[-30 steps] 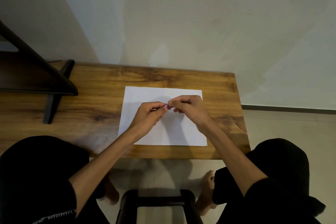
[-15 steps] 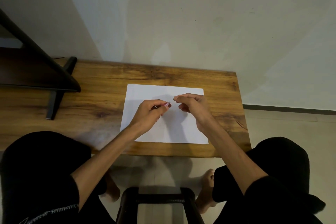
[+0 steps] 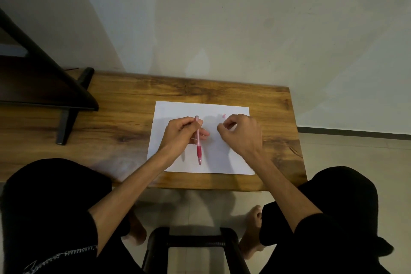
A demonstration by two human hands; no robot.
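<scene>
Seen from above, you sit at a wooden table (image 3: 115, 131) that stands against a pale wall (image 3: 244, 18). A white sheet of paper (image 3: 224, 162) lies flat on the table, towards its right end, straight in front of you.

Your left hand (image 3: 180, 135) is over the left half of the paper, its fingers curled around a pink pen (image 3: 198, 150). The pen points almost straight back towards you: its pale upper end sticks out above your knuckles, its darker pink grip section and its tip show below your hand, and the tip is just above or on the paper, close to the near edge. I cannot tell whether it touches.

Your right hand (image 3: 242, 133) is over the right half of the paper, apart from the left hand and from the pen. Its fingers are curled inwards with thumb and forefinger close together; whether they pinch anything small I cannot tell. Just beyond its knuckles a small pink cap (image 3: 224, 115) lies on the paper near the far edge, not touched by either hand.

On the left end of the table stands a dark stand (image 3: 51, 89) with a slanted leg. Below the table edge you see your knees in black clothing, your bare feet on the tiled floor (image 3: 200, 204), and the black frame of a stool (image 3: 191, 242) between them.
</scene>
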